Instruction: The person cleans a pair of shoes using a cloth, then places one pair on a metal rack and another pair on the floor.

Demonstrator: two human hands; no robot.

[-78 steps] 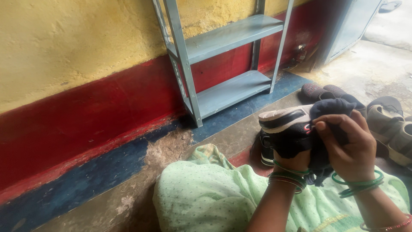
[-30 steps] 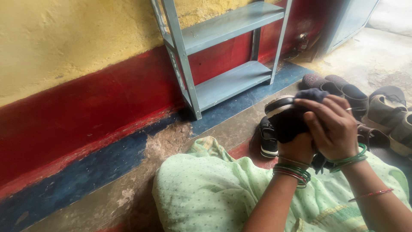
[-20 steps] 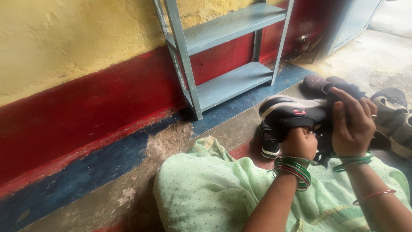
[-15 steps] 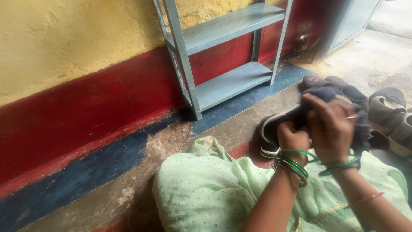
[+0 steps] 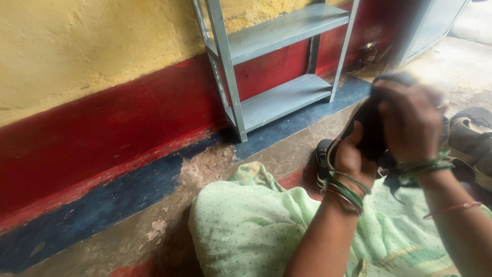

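My left hand [image 5: 352, 160] grips a black sports shoe [image 5: 370, 134] from below, holding it up in front of me. My right hand [image 5: 411, 119] is closed on a dark cloth [image 5: 394, 78] and presses it over the top of the shoe; the hand is blurred. Most of the shoe is hidden behind both hands. Green and red bangles ring both wrists. My knee, under light green fabric [image 5: 246, 225], lies below the hands.
A second black shoe [image 5: 322, 156] lies on the floor just behind my left hand. Grey-brown sandals [image 5: 469, 138] sit at the right edge. A grey-blue metal rack [image 5: 277, 56] stands against the yellow and red wall. A grey-blue cabinet [image 5: 435, 23] is at top right.
My right hand with the cloth has moved up and over the shoe, and the shoe has tilted more upright. The view has shifted slightly, so the rack sits further right.
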